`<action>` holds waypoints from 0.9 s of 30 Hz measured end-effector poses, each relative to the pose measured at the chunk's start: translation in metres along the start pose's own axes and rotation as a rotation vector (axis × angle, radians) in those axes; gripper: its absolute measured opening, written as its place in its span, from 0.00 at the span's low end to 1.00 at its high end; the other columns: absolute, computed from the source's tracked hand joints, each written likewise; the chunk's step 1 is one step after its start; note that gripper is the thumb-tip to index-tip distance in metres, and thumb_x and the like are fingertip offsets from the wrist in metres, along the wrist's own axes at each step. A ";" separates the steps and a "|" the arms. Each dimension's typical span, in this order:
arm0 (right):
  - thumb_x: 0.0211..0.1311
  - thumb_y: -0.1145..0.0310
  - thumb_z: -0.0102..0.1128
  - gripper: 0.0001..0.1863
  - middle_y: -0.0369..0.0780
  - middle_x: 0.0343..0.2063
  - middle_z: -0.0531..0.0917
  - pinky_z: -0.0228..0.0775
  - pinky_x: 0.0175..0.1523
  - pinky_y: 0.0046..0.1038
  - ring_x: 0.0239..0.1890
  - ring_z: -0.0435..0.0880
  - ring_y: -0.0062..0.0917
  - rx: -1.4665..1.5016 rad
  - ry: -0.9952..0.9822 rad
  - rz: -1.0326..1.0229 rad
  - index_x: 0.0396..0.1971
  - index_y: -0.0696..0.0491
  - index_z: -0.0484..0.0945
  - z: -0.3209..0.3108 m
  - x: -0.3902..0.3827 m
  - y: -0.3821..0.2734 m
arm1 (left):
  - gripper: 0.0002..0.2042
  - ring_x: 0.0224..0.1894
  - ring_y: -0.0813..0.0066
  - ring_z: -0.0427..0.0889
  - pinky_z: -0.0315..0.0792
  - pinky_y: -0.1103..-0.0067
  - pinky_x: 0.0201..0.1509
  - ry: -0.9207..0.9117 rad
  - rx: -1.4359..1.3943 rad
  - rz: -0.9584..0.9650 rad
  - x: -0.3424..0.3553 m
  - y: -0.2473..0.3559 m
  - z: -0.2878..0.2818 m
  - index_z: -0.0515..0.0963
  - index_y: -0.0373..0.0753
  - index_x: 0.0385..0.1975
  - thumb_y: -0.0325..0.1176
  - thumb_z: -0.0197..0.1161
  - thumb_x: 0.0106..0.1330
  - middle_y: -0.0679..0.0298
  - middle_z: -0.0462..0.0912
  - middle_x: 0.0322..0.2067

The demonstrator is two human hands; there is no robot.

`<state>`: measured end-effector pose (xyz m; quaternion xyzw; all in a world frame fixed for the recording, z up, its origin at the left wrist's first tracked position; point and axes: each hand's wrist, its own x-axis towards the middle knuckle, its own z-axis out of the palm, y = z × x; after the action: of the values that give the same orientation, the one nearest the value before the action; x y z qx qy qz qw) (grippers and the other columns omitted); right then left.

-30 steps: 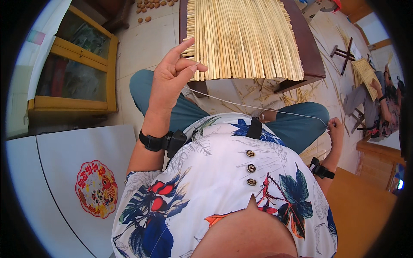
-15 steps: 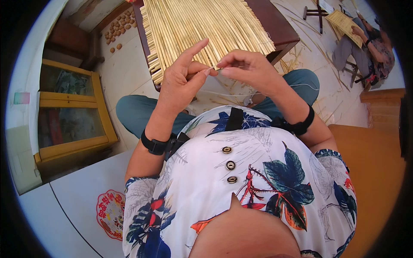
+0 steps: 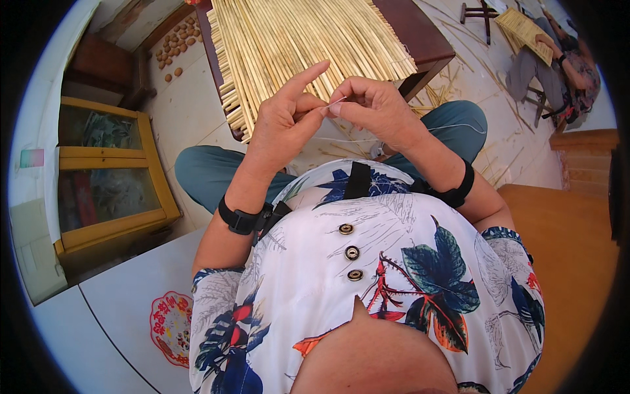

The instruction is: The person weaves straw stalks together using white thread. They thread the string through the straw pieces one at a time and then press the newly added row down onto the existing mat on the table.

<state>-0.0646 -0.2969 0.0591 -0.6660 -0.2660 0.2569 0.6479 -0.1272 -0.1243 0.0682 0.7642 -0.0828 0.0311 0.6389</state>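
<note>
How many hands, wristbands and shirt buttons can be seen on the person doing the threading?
Hands: 2, left hand and right hand, pinching a thread
Wristbands: 2
Buttons: 3
Total: 7

Bright even daylight, soft shadows, sharp centre, strong fisheye bending, black vignette at rim.
</note>
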 end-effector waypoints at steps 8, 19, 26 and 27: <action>0.56 0.66 0.57 0.08 0.30 0.24 0.78 0.60 0.25 0.12 0.22 0.69 0.07 0.017 0.035 0.006 0.30 0.54 0.75 0.001 -0.002 -0.002 | 0.27 0.26 0.90 0.71 0.64 0.90 0.32 -0.012 -0.022 -0.057 -0.001 0.006 0.000 0.62 0.39 0.59 0.19 0.53 0.56 0.66 0.80 0.25; 0.58 0.67 0.54 0.08 0.30 0.22 0.75 0.62 0.27 0.12 0.23 0.70 0.09 -0.041 0.046 0.030 0.32 0.56 0.76 -0.005 -0.002 0.000 | 0.27 0.16 0.91 0.66 0.61 0.92 0.17 -0.046 -0.141 -0.129 -0.004 0.003 -0.006 0.61 0.40 0.59 0.21 0.52 0.56 0.65 0.80 0.25; 0.59 0.71 0.52 0.14 0.34 0.29 0.74 0.66 0.30 0.13 0.29 0.71 0.11 0.036 0.109 -0.068 0.45 0.58 0.72 -0.002 -0.001 0.002 | 0.26 0.13 0.93 0.63 0.57 0.95 0.15 -0.006 -0.183 -0.124 -0.005 0.001 -0.007 0.61 0.37 0.59 0.22 0.53 0.58 0.63 0.82 0.26; 0.58 0.72 0.54 0.15 0.34 0.30 0.74 0.67 0.31 0.13 0.29 0.71 0.11 0.017 0.074 -0.151 0.46 0.58 0.71 -0.002 -0.001 0.004 | 0.26 0.13 0.93 0.63 0.57 0.95 0.15 -0.008 -0.187 -0.120 -0.005 0.001 -0.007 0.60 0.37 0.59 0.21 0.52 0.57 0.63 0.81 0.26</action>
<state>-0.0640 -0.2990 0.0551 -0.6474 -0.2892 0.1850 0.6804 -0.1321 -0.1174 0.0692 0.7049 -0.0421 -0.0181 0.7078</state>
